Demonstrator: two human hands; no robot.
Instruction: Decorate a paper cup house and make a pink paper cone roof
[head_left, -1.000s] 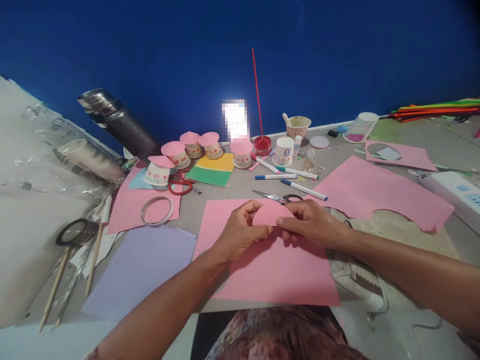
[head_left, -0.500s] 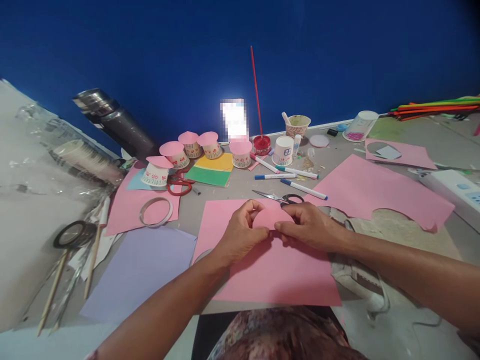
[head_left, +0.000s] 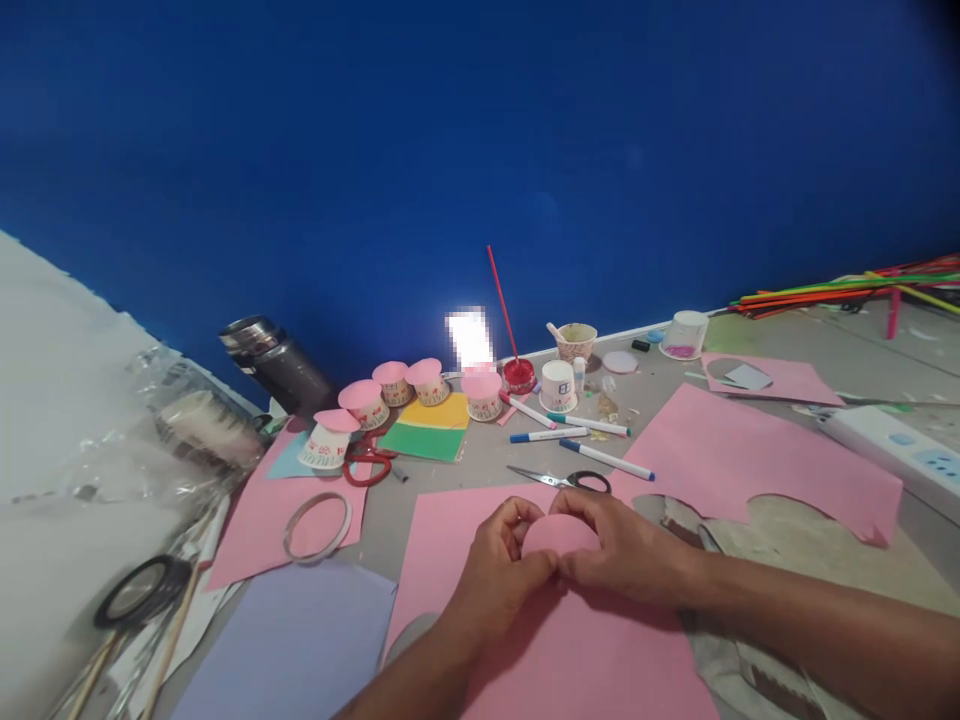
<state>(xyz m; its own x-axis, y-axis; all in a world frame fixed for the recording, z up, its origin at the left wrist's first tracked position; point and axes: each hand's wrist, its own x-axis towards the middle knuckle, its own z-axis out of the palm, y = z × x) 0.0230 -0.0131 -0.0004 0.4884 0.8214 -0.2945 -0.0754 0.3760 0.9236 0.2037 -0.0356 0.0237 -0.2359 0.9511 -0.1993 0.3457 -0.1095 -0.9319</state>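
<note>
My left hand [head_left: 496,580] and my right hand [head_left: 628,548] meet over a large pink paper sheet [head_left: 570,660] near the table's front edge. Both pinch a small round pink paper piece [head_left: 559,535] between fingers and thumbs, its curved edge upward. Just beyond the hands lie grey scissors [head_left: 559,481]. Further back stands a row of upturned paper cups with pink paper tops [head_left: 365,403], drawn on in red and green.
Marker pens [head_left: 607,461] lie by a white cup [head_left: 558,385] and a red paint pot with a red stick [head_left: 517,375]. Another cut pink sheet [head_left: 750,455] lies right, a lilac sheet [head_left: 300,650] and tape rings [head_left: 317,525] left, a dark flask [head_left: 279,365] behind. Coloured sticks [head_left: 847,290] lie far right.
The camera has tilted up, so the table and hands sit lower in view. Both hands have closed in tighter on the pink round piece, fingertips now touching.
</note>
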